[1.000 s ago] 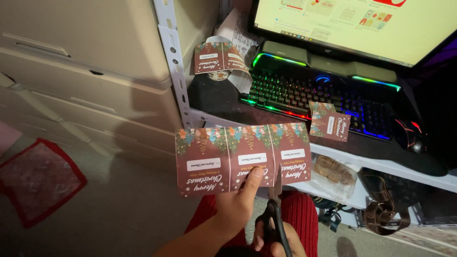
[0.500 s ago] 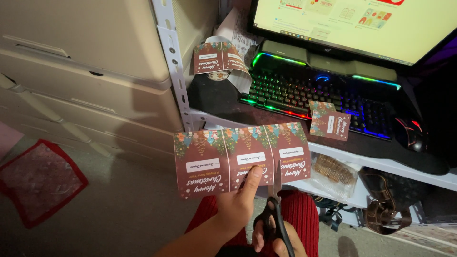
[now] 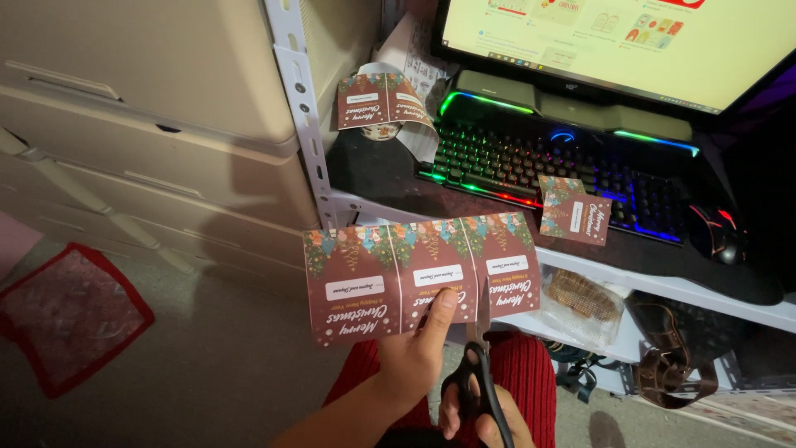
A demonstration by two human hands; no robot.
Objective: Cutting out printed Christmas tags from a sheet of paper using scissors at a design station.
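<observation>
My left hand (image 3: 412,357) pinches the lower edge of a dark red paper strip (image 3: 377,278) printed with three festive cards side by side, thumb on the middle card. My right hand (image 3: 485,415) holds black scissors (image 3: 479,357) upright; the blades point up at the line between the middle and right cards, their tips over the strip's lower edge. A single cut card (image 3: 575,209) lies on the keyboard (image 3: 531,166). Another card sheet (image 3: 383,99) drapes over something at the desk's back left.
A lit monitor (image 3: 613,41) stands behind the rainbow-lit keyboard, a mouse (image 3: 717,235) at its right. A beige drawer unit (image 3: 157,124) fills the left, a red mat (image 3: 66,315) lies on the floor. A bagged item (image 3: 580,300) and brown bag (image 3: 676,348) sit under the shelf.
The scissors have risen from below the strip up to its lower edge, at the line between the middle and right cards. The strip has stayed in place.
</observation>
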